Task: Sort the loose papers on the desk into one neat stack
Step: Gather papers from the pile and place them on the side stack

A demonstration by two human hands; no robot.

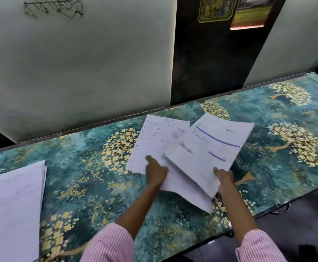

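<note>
on the desk [173, 233]: teal cover with gold tree pattern
right hand [225, 179]: pinching the near corner of a thick paper bundle [209, 146], tilted over other sheets
left hand [155, 172]: fingers pressed flat on loose sheets [154, 140] beneath, gripping nothing
far left: separate paper pile [10, 205]

Overlapping papers [154, 140] mid-desk [286, 176], thick bundle [207, 148] atop their right side, separate stack [10, 205] far left
</note>
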